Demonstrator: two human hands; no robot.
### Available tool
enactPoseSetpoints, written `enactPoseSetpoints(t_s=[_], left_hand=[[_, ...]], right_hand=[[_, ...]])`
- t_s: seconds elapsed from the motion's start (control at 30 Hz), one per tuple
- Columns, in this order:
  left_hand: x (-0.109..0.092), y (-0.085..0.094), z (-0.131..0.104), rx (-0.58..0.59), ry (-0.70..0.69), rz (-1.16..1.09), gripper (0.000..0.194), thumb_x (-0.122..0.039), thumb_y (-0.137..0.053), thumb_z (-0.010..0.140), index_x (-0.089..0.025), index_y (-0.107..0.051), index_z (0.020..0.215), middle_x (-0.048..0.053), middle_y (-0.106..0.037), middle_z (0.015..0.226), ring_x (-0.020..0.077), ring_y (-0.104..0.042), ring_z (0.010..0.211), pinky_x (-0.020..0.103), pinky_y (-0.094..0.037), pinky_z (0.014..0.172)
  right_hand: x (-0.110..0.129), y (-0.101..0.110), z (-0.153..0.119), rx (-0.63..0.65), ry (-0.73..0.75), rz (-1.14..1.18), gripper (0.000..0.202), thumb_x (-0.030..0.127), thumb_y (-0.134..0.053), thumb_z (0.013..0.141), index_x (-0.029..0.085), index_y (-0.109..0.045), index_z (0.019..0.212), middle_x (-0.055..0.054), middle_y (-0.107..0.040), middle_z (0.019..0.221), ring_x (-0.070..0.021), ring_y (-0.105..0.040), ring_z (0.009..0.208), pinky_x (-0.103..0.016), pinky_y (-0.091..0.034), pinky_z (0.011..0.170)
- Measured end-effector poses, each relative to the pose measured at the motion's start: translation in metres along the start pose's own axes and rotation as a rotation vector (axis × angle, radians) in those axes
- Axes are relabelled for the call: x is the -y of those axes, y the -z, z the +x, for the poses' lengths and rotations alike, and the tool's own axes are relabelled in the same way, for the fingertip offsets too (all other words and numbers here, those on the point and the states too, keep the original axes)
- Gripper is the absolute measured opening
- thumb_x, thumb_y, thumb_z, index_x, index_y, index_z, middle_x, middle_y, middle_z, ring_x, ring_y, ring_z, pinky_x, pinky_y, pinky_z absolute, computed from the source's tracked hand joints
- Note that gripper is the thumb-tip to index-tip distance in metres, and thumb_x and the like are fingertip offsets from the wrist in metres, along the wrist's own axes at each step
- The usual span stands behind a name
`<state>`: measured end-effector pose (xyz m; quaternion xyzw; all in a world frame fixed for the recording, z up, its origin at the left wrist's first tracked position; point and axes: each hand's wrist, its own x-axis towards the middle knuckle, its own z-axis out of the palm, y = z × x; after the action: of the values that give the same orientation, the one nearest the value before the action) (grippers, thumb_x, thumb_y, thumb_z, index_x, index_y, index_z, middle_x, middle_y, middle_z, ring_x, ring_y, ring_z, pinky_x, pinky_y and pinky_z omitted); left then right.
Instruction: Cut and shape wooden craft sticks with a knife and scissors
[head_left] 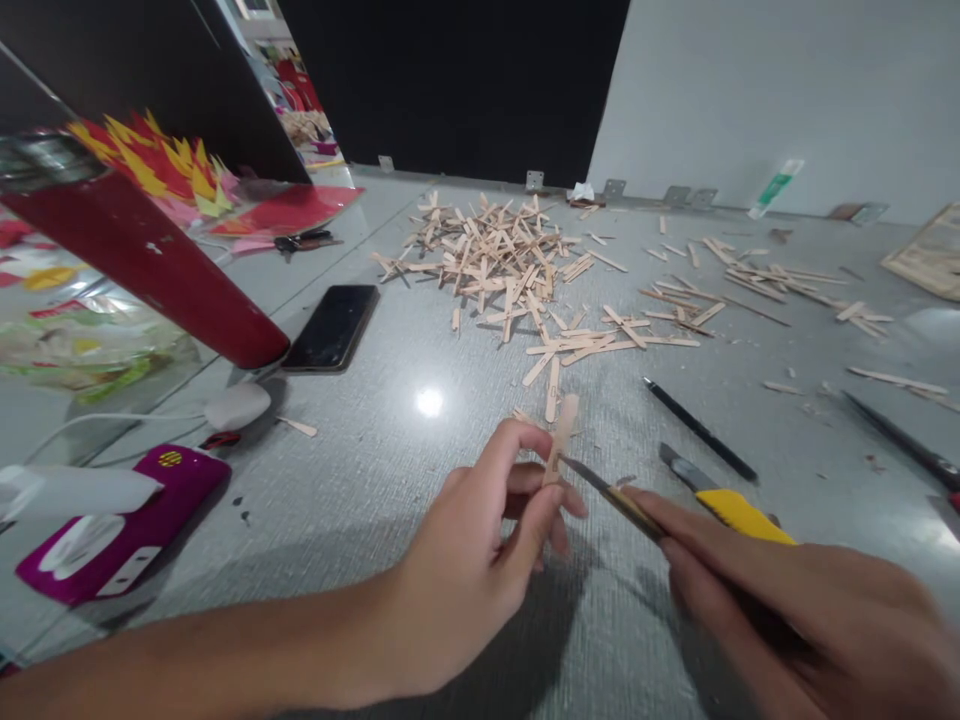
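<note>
Two holds: pinching a wooden stick [565, 428] in the left hand [480, 530], lengthwise away; gripping a knife [616, 500] in the right hand [810, 605], aiming leftward at the stick's edge.

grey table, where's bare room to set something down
Widest patch: between the phone, the stick pile and the left hand. Smaller: between the black pen and the loose sticks behind it. Crowded: around the right hand and yellow cutter, and by the purple power strip.
</note>
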<state>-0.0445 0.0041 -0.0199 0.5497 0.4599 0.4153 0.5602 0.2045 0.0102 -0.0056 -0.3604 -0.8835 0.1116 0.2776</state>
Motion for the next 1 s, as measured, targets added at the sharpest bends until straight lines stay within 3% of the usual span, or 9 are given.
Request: enactPoseSetpoints(t_s=[0.1, 0.23, 0.33, 0.53, 0.73, 1.0], left_hand=[[0.007, 0.000, 0.002, -0.004, -0.024, 0.087, 0.009, -0.030, -0.054, 0.114, -0.022, -0.054, 0.117, 0.001, -0.072, 0.082, 0.0137, -0.066, 0.062, 0.024, -0.055, 0.058], [0.014, 0.002, 0.006, 0.006, -0.041, 0.153, 0.021, -0.029, -0.054, 0.112, -0.018, -0.059, 0.129, 0.002, -0.075, 0.078, 0.0136, -0.067, 0.057, 0.024, -0.054, 0.057], [0.021, 0.001, 0.008, -0.008, -0.061, 0.161, 0.022, -0.030, -0.050, 0.114, -0.018, -0.059, 0.130, -0.001, -0.072, 0.074, 0.0123, -0.064, 0.053, 0.022, -0.052, 0.053], [0.031, -0.004, 0.010, -0.025, -0.008, 0.085, 0.020, -0.040, -0.050, 0.116, -0.020, -0.052, 0.119, -0.001, -0.072, 0.074, 0.0121, -0.065, 0.050, 0.021, -0.052, 0.049], [0.027, -0.003, 0.011, -0.035, 0.023, 0.088, 0.018, -0.039, -0.051, 0.115, -0.022, -0.049, 0.115, -0.002, -0.072, 0.072, 0.0112, -0.063, 0.047, 0.020, -0.050, 0.047], [0.024, -0.004, 0.014, -0.049, 0.053, 0.086, 0.016, -0.038, -0.051, 0.113, -0.022, -0.049, 0.112, -0.003, -0.071, 0.070, 0.0105, -0.062, 0.045, 0.019, -0.049, 0.046]], right_hand=[[0.003, -0.008, 0.003, 0.013, 0.021, -0.029, 0.035, 0.028, -0.043, 0.121, 0.015, -0.068, 0.142, 0.000, -0.085, 0.079, -0.0114, -0.075, 0.049, -0.021, -0.055, 0.050], [0.006, -0.023, 0.004, 0.032, 0.030, -0.054, 0.040, 0.022, -0.036, 0.121, 0.007, -0.064, 0.145, -0.009, -0.089, 0.093, -0.0182, -0.085, 0.068, -0.024, -0.060, 0.052], [0.008, -0.032, 0.002, 0.034, 0.011, -0.014, 0.039, 0.019, -0.038, 0.120, 0.006, -0.062, 0.147, -0.009, -0.089, 0.097, -0.0175, -0.086, 0.076, -0.022, -0.063, 0.059], [0.011, -0.042, -0.001, -0.003, 0.026, -0.021, 0.041, 0.017, -0.036, 0.120, 0.007, -0.054, 0.155, -0.002, -0.083, 0.081, -0.0145, -0.079, 0.058, -0.024, -0.061, 0.054], [0.006, -0.055, -0.007, -0.057, 0.025, -0.001, 0.042, 0.014, -0.043, 0.118, 0.011, -0.052, 0.158, -0.011, -0.089, 0.104, -0.0162, -0.084, 0.070, -0.024, -0.060, 0.054], [0.006, -0.060, -0.008, -0.111, 0.017, 0.015, 0.038, 0.014, -0.044, 0.118, 0.010, -0.057, 0.153, -0.012, -0.089, 0.103, -0.0153, -0.082, 0.065, -0.023, -0.060, 0.054]])
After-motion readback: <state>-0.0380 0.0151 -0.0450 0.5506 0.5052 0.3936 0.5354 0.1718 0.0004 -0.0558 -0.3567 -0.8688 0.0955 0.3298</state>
